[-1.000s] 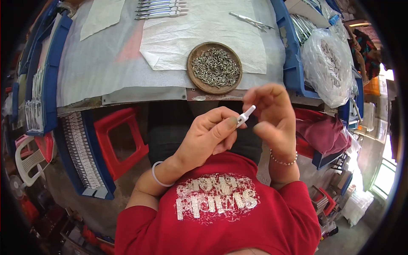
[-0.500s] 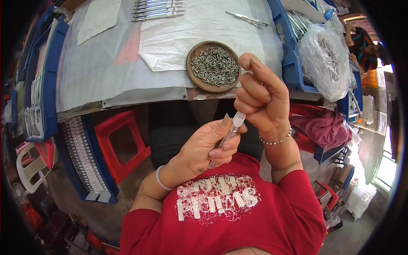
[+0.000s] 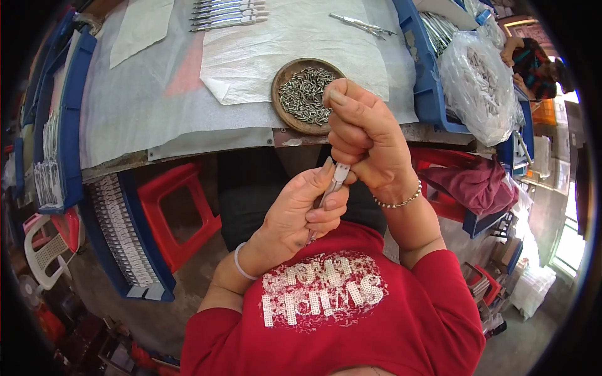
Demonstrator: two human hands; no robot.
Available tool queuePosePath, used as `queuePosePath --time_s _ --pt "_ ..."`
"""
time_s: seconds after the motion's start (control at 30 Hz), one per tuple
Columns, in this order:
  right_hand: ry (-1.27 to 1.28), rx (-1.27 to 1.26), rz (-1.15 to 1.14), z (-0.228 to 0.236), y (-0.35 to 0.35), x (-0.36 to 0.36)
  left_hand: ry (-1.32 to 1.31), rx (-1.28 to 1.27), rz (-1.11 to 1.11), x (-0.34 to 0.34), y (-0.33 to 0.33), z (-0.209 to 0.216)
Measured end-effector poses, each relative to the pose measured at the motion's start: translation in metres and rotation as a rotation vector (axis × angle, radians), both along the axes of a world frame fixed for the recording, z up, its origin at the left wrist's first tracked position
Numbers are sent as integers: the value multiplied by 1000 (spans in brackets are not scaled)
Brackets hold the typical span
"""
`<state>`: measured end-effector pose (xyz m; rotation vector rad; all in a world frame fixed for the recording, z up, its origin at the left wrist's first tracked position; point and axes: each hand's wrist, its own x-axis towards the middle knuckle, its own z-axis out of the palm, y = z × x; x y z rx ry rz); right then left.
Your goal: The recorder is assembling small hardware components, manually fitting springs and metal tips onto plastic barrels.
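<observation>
My left hand (image 3: 300, 210) is closed around a slim silver metal instrument (image 3: 340, 172) with a flat pale end that points up and away from me. Just above it, my right hand (image 3: 370, 138) has its thumb and forefinger pinched together; whatever sits in that pinch is too small to make out. Its lower fingers are curled against the instrument's flat end. Behind the right hand, at the table's front edge, a round wooden bowl (image 3: 276, 103) holds a heap of small metal pins (image 3: 306, 94). The right hand covers part of the bowl's right side.
Several slim silver instruments (image 3: 229, 15) lie in a row on a white cloth (image 3: 276, 62). A two-legged metal instrument (image 3: 362, 25) lies farther right. Blue bins (image 3: 433, 106) flank the table, one bearing a plastic bag (image 3: 473, 94) of parts. A red stool (image 3: 150, 200) stands left.
My right hand has shifted left, its pinch now in front of the bowl's right side. The left hand and the instrument have moved slightly left, still together.
</observation>
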<state>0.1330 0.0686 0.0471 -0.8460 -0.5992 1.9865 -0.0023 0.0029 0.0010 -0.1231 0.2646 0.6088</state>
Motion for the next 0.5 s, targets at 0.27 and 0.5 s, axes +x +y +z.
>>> queuePosePath --time_s 0.27,0.5 --pt "-29 25 2 -2 6 -6 -71 16 44 4 4 -11" --pt "5 -28 -51 -4 12 -10 -253 -60 139 12 1 -18"
